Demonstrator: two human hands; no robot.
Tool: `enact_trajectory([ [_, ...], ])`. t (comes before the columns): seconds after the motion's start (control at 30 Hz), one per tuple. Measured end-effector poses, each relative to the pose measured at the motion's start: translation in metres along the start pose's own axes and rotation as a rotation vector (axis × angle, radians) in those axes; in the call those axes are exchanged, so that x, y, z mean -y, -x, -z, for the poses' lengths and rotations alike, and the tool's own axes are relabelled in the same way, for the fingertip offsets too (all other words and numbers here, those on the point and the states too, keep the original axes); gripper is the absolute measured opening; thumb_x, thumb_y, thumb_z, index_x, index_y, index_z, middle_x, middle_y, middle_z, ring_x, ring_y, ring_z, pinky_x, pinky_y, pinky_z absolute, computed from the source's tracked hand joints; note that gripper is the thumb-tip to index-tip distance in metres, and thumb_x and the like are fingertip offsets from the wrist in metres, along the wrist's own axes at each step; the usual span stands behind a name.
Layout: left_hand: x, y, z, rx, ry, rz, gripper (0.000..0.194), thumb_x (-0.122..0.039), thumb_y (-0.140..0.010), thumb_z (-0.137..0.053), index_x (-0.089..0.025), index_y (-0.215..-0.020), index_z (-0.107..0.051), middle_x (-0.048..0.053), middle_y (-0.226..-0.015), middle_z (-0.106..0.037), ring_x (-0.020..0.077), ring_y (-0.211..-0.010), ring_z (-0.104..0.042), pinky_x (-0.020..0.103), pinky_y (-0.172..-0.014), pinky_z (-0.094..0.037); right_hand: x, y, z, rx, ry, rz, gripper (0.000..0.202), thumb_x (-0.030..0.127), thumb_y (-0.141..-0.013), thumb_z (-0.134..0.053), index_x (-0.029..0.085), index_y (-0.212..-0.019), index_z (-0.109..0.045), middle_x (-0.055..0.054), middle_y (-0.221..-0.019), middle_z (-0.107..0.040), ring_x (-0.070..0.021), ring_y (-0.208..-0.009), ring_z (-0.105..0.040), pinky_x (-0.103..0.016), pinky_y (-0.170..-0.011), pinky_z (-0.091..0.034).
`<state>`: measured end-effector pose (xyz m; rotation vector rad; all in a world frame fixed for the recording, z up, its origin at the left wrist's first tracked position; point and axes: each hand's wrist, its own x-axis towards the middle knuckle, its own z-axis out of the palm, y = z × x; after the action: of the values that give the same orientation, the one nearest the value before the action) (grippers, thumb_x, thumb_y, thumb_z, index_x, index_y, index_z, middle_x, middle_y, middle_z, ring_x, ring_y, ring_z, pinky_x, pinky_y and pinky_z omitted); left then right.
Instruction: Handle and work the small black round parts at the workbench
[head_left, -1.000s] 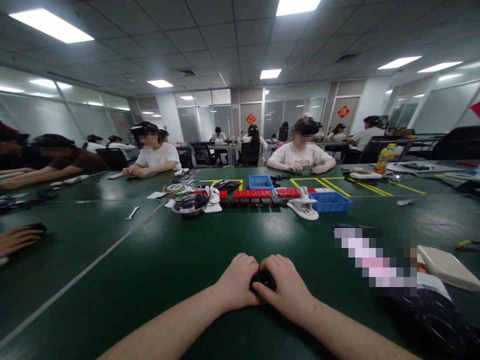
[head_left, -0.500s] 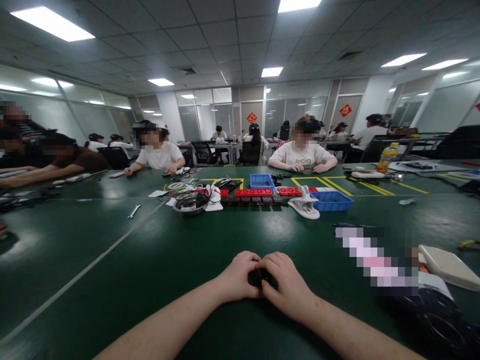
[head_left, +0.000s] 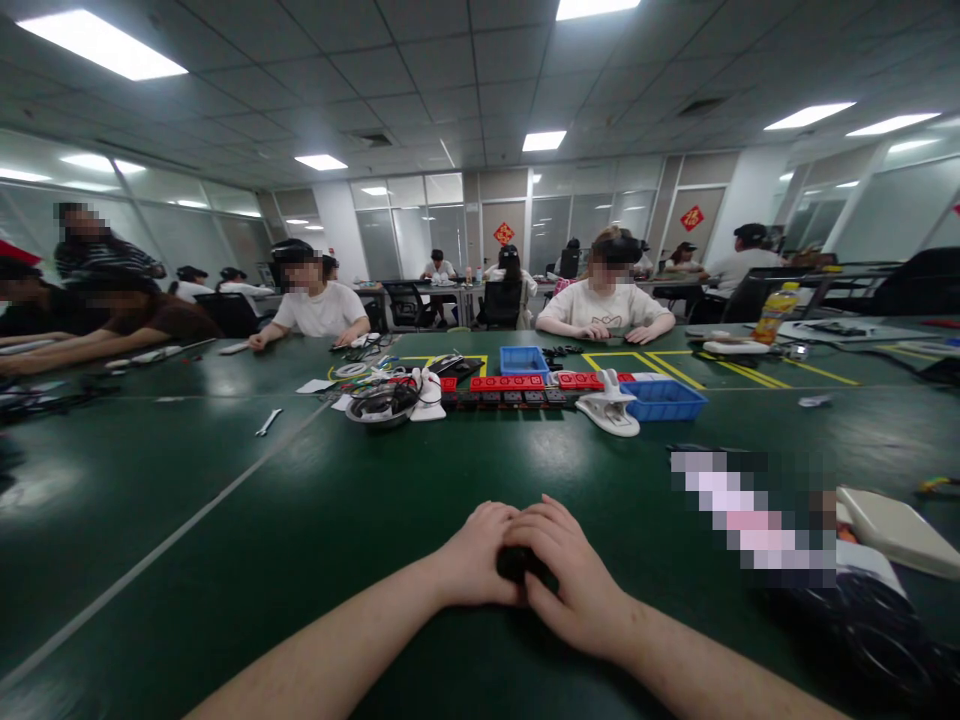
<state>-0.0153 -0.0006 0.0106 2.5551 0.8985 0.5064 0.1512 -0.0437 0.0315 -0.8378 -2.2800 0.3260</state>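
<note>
A small black object (head_left: 514,563) sits between my two hands, low in the middle of the view over the green table (head_left: 360,480). My left hand (head_left: 480,555) wraps round its left side, with the fingertips partly hidden behind the other hand. My right hand (head_left: 574,575) curves over the object's right side, its fingers bent and reaching across to my left hand, its thumb below. Most of the object is covered, so its shape cannot be made out.
Ahead lie red and black power strips (head_left: 506,383), blue trays (head_left: 664,402), a white clip (head_left: 609,410) and a bowl of cables (head_left: 381,405). A wrench (head_left: 268,422) lies left. Dark cables (head_left: 877,630) and a beige case (head_left: 896,530) are right. People sit opposite.
My right hand's fingers have lifted and spread slightly over the black object. My left hand has barely moved. At the far left, a person in a striped top now stands more upright.
</note>
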Motion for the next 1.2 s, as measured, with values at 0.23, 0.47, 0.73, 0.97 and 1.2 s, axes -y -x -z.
enact_trajectory([
  [0.23,-0.004,0.0,0.0,-0.033,-0.11,0.067,0.044,-0.043,-0.061,-0.068,-0.02,-0.094,-0.052,0.004,-0.097,-0.053,0.0225,-0.095,-0.048,0.046,-0.103,-0.019,-0.005,-0.001,-0.005,-0.054,0.097,-0.195,0.029,0.031,-0.069,-0.061,0.018,-0.092,-0.049,-0.006,-0.089,-0.054,-0.0217,-0.082,-0.048,-0.038,-0.076,-0.039],
  [0.47,-0.006,-0.001,-0.002,-0.068,-0.148,0.086,0.028,-0.035,-0.063,-0.065,-0.019,-0.08,-0.049,0.001,-0.085,-0.053,0.0197,-0.089,-0.05,0.041,-0.101,-0.026,-0.008,-0.002,-0.01,0.016,0.206,-0.312,0.014,0.022,-0.071,-0.061,0.019,-0.079,-0.051,-0.002,-0.08,-0.053,-0.0187,-0.078,-0.047,-0.034,-0.072,-0.037],
  [0.73,-0.006,-0.001,-0.001,-0.066,-0.149,0.083,0.028,-0.033,-0.062,-0.066,-0.019,-0.08,-0.05,0.0,-0.084,-0.053,0.0201,-0.088,-0.051,0.041,-0.1,-0.026,-0.008,-0.003,-0.007,0.019,0.175,-0.286,0.014,0.02,-0.071,-0.062,0.019,-0.083,-0.054,-0.003,-0.083,-0.054,-0.0193,-0.08,-0.047,-0.035,-0.074,-0.038],
  [0.97,-0.002,-0.003,0.002,-0.005,-0.106,0.038,0.025,-0.027,-0.059,-0.068,-0.018,-0.075,-0.05,-0.001,-0.079,-0.054,0.0186,-0.079,-0.051,0.029,-0.077,-0.041,-0.005,-0.002,-0.001,0.042,0.076,-0.147,0.024,0.01,-0.067,-0.051,0.02,-0.088,-0.055,-0.004,-0.086,-0.058,-0.02,-0.086,-0.049,-0.038,-0.08,-0.038],
  [1.2,0.002,-0.003,0.002,0.064,-0.041,-0.021,0.021,-0.026,-0.06,-0.068,-0.019,-0.074,-0.054,-0.003,-0.077,-0.054,0.0173,-0.079,-0.053,0.026,-0.075,-0.041,0.004,-0.002,0.001,0.098,-0.009,-0.025,0.033,0.006,-0.055,-0.04,0.022,-0.079,-0.056,-0.001,-0.082,-0.061,-0.0195,-0.089,-0.051,-0.041,-0.089,-0.035],
])
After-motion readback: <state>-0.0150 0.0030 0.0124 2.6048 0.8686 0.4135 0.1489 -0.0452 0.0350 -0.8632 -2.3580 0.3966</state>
